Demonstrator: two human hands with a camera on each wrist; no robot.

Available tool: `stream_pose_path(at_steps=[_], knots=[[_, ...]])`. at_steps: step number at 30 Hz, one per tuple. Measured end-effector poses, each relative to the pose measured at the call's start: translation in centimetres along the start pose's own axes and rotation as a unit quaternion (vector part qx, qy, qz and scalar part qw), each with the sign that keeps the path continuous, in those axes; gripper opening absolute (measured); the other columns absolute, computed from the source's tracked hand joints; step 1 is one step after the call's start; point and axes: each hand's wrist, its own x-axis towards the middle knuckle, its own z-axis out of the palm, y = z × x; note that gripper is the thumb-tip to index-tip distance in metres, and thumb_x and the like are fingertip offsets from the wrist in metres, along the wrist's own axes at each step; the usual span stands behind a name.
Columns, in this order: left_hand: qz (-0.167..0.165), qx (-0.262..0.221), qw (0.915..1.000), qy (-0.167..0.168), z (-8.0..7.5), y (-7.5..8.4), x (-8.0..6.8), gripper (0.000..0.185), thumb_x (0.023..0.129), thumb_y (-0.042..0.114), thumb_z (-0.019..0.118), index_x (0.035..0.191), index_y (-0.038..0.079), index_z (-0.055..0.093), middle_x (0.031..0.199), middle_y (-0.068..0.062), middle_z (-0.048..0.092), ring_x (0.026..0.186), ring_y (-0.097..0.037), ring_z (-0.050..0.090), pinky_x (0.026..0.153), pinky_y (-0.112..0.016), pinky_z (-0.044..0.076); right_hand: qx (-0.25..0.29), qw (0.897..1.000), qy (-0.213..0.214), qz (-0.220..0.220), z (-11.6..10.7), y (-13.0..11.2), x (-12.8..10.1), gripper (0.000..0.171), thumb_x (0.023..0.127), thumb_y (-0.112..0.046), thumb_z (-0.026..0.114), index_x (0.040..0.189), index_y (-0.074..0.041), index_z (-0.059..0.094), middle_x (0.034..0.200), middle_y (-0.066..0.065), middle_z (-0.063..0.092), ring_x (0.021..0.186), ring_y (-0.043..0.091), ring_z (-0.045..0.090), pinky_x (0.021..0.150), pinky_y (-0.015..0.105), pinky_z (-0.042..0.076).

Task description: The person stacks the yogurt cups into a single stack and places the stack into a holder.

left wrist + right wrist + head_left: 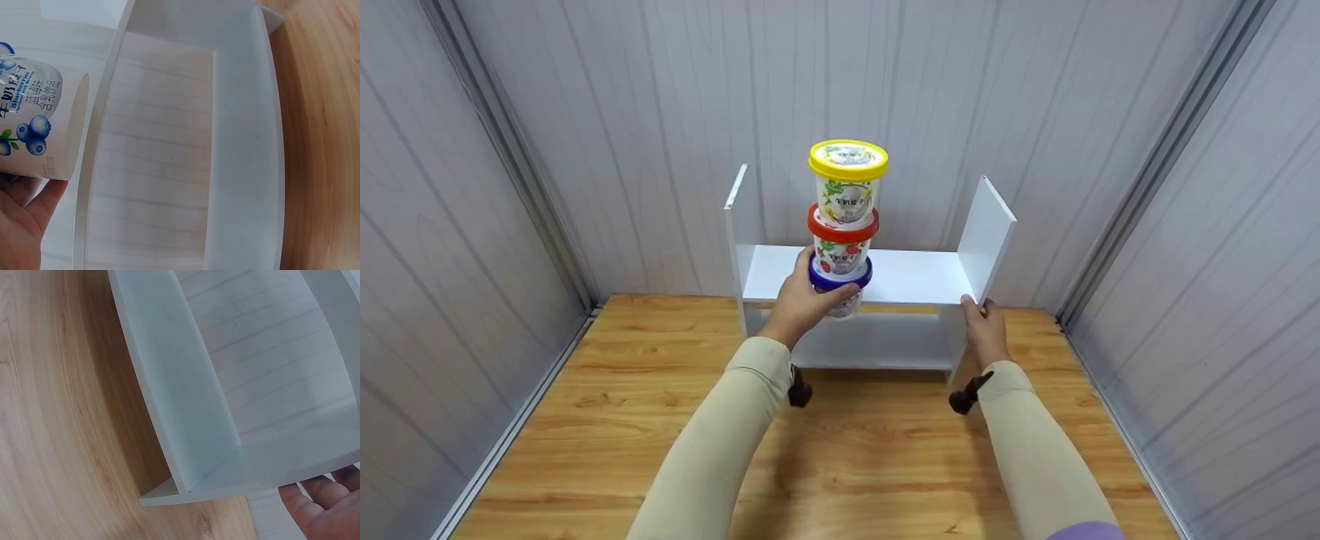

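The left hand (pixel 802 300) curls its fingers round the blue-lidded cup (pixel 840 289), the lowest of a stack of three, held at the front edge of the white shelf unit's (pixel 915 277) upper board. A red-lidded cup (pixel 842 244) sits on it, with a yellow-lidded cup (pixel 847 180) on top (the stack leans slightly right). The right hand (pixel 984 326) rests against the unit's right side panel, fingers fairly straight, grasping nothing. The unit stands on the wooden worktop (pixel 855 450).
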Motion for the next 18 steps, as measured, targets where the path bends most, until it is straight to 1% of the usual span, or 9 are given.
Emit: stream_pose_path(at_steps=[3, 5, 9, 12, 18], knots=[[-0.007, 0.001, 1.0000, -0.005, -0.39, -0.21, 0.37, 0.108, 0.072, 0.059, 0.086, 0.156, 0.029, 0.025, 0.147, 0.000, 0.051, 0.136, -0.026, 0.049, 0.113, -0.056, 0.039, -0.002, 1.000, 0.005, 0.004, 0.44, -0.37, 0.00, 0.082, 0.102, -0.053, 0.047, 0.160, -0.001, 0.021, 0.160, 0.025, 0.030, 0.145, 0.038, 0.034, 0.118, 0.052, 0.033], [-0.008, 0.002, 1.0000, -0.004, -0.23, -0.29, 0.41, 0.109, 0.071, 0.060, 0.086, 0.156, 0.029, 0.025, 0.147, 0.001, 0.051, 0.136, -0.026, 0.049, 0.113, -0.056, 0.039, -0.003, 1.000, 0.007, 0.004, 0.40, -0.23, 0.11, 0.083, 0.102, -0.054, 0.047, 0.160, -0.001, 0.021, 0.160, 0.025, 0.030, 0.145, 0.038, 0.034, 0.118, 0.052, 0.032], [0.007, -0.006, 1.0000, 0.001, 0.01, -0.51, 0.61, 0.106, 0.072, 0.059, 0.086, 0.155, 0.027, 0.027, 0.144, 0.001, 0.052, 0.133, -0.024, 0.051, 0.113, -0.054, 0.040, -0.002, 1.000, 0.007, -0.007, 0.22, 0.09, 0.30, 0.080, 0.102, -0.053, 0.047, 0.158, 0.000, 0.024, 0.159, 0.025, 0.032, 0.144, 0.038, 0.035, 0.117, 0.052, 0.033], [0.012, -0.013, 0.9998, 0.004, 0.17, -0.59, 0.76, 0.105, 0.073, 0.059, 0.085, 0.154, 0.027, 0.028, 0.143, 0.002, 0.053, 0.132, -0.023, 0.051, 0.113, -0.053, 0.040, 0.003, 1.000, 0.003, -0.007, 0.08, 0.18, 0.35, 0.079, 0.102, -0.053, 0.046, 0.158, -0.001, 0.025, 0.159, 0.024, 0.032, 0.144, 0.038, 0.035, 0.117, 0.052, 0.033], [-0.007, -0.019, 0.9998, 0.004, 0.46, -0.64, 1.09, 0.106, 0.073, 0.059, 0.085, 0.156, 0.032, 0.024, 0.146, 0.001, 0.051, 0.134, -0.025, 0.049, 0.114, -0.055, 0.038, 0.011, 1.000, -0.001, 0.009, 0.09, 0.29, 0.17, 0.085, 0.101, -0.056, 0.046, 0.162, -0.005, 0.016, 0.163, 0.021, 0.024, 0.148, 0.037, 0.028, 0.119, 0.053, 0.029]])
